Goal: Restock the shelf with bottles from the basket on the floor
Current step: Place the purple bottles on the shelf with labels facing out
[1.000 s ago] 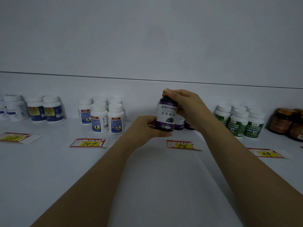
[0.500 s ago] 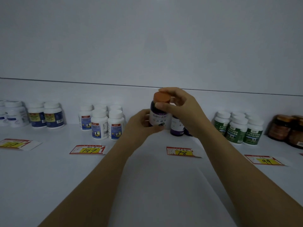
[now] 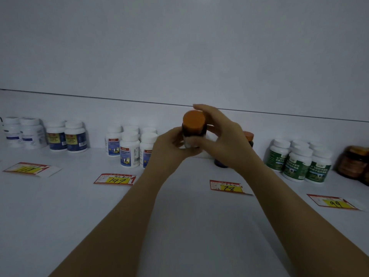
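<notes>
Dark bottle (image 3: pixel 193 129) with an orange cap, tilted toward the camera, held above the shelf (image 3: pixel 179 226) behind and left of the price tag (image 3: pixel 227 185) marked 78. Left hand (image 3: pixel 169 148) grips its lower body with curled fingers; right hand (image 3: pixel 225 142) curls its fingers round the far side, partly hiding what seems a similar bottle (image 3: pixel 248 136) behind the tag.

One view only: head-worn, wide-angle. Faces forward and a little down along the white shelf (image 3: pixel 60 226) to the back wall (image 3: pixel 179 47). Close in: left hand (image 3: pixel 167 148) and right hand (image 3: pixel 225 140) enter from the bottom edge and meet near frame centre.
</notes>
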Tool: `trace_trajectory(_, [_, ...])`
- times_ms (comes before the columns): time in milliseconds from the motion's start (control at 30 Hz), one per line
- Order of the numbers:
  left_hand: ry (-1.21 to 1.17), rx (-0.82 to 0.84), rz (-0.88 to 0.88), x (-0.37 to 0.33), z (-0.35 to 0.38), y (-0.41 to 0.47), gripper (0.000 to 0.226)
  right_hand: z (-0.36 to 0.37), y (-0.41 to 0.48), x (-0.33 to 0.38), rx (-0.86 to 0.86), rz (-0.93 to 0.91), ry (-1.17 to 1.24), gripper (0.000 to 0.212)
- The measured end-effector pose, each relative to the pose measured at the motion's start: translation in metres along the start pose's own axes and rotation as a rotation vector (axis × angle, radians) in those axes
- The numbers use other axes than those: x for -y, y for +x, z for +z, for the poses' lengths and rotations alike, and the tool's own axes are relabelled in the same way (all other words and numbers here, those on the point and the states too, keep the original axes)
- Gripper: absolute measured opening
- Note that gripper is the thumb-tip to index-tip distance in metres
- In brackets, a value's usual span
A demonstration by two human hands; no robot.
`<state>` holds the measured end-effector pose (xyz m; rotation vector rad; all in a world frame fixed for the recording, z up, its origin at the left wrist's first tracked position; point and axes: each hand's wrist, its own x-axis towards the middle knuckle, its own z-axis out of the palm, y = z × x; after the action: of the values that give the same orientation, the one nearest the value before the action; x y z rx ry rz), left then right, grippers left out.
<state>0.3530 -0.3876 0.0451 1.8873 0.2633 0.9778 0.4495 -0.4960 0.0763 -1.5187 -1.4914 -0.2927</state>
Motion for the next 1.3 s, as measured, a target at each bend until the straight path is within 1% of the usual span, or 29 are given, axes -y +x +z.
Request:
trace_trajectory(100, [-0.034,0.208,-0.184,-0.012,0.002,-0.002,0.041,-0.012,0.004,0.005,-0.070,0.268,0.060,0.032])
trace_trajectory(167, [-0.121,0.300,-0.340,-0.017,0.007,-0.002,0.047,-0.018,0.004,0.000,-0.056,0.487,0.150,0.036])
trace_trajectory(200, [-0.159,0.313,-0.434,-0.017,0.009,-0.001,0.051,-0.019,0.003,-0.003,-0.046,0.619,0.215,0.039])
trace_trajectory(267, [-0.209,0.343,-0.587,-0.016,0.008,-0.001,0.061,-0.018,0.000,-0.005,-0.035,0.837,0.363,0.036])
trace_trajectory(333, [-0.257,0.416,-0.666,-0.014,0.004,-0.002,0.070,-0.016,-0.001,-0.008,0.002,0.934,0.427,0.037])
trace_trajectory(433, [-0.299,0.472,-0.696,-0.011,-0.001,-0.002,0.069,-0.013,-0.001,-0.011,0.027,0.995,0.440,0.045])
trace_trajectory(500, [-0.302,0.475,-0.683,-0.009,0.000,-0.001,0.064,-0.013,-0.001,-0.013,0.040,0.989,0.439,0.043])
trace_trajectory(567, [-0.270,0.442,-0.641,-0.007,0.003,0.000,0.054,-0.016,0.000,-0.012,0.044,0.952,0.442,0.036])
trace_trajectory(633, [-0.167,0.393,-0.564,-0.003,0.006,0.001,0.045,-0.021,0.001,-0.012,0.055,0.888,0.434,0.032])
trace_trajectory(667, [-0.097,0.375,-0.511,-0.001,0.007,0.001,0.044,-0.025,0.002,-0.011,0.087,0.839,0.407,0.032])
trace_trajectory(700, [-0.038,0.361,-0.456,0.001,0.007,0.001,0.043,-0.027,0.002,-0.010,0.131,0.786,0.349,0.033])
trace_trajectory(767, [0.043,0.343,-0.363,0.004,0.007,0.000,0.040,-0.031,0.003,-0.006,0.192,0.704,0.153,0.035])
trace_trajectory(833, [0.125,0.337,-0.299,0.005,0.008,-0.001,0.038,-0.030,0.004,-0.002,0.198,0.642,-0.013,0.041])
trace_trajectory(900, [0.176,0.336,-0.275,0.007,0.011,-0.001,0.041,-0.028,0.008,0.002,0.208,0.553,-0.131,0.041])
trace_trajectory(967, [0.182,0.315,-0.264,0.008,0.013,0.000,0.044,-0.028,0.017,0.006,0.245,0.457,-0.270,0.036])
trace_trajectory(1033, [0.228,0.294,-0.252,0.009,0.013,0.000,0.052,-0.030,0.031,0.010,0.272,0.425,-0.376,0.035])
trace_trajectory(1067, [0.295,0.305,-0.253,0.010,0.014,-0.002,0.060,-0.031,0.038,0.009,0.282,0.433,-0.400,0.035])
trace_trajectory(1167, [0.592,0.430,-0.261,0.017,0.019,-0.010,0.090,-0.028,0.055,0.000,0.318,0.448,-0.464,0.030])
trace_trajectory(1200, [0.684,0.485,-0.251,0.021,0.020,-0.013,0.094,-0.026,0.059,-0.006,0.336,0.446,-0.496,0.028])
trace_trajectory(1233, [0.763,0.529,-0.231,0.024,0.020,-0.014,0.095,-0.024,0.061,-0.013,0.353,0.440,-0.533,0.027])
trace_trajectory(1300, [0.858,0.576,-0.187,0.031,0.020,-0.014,0.084,-0.019,0.063,-0.026,0.370,0.428,-0.599,0.028])
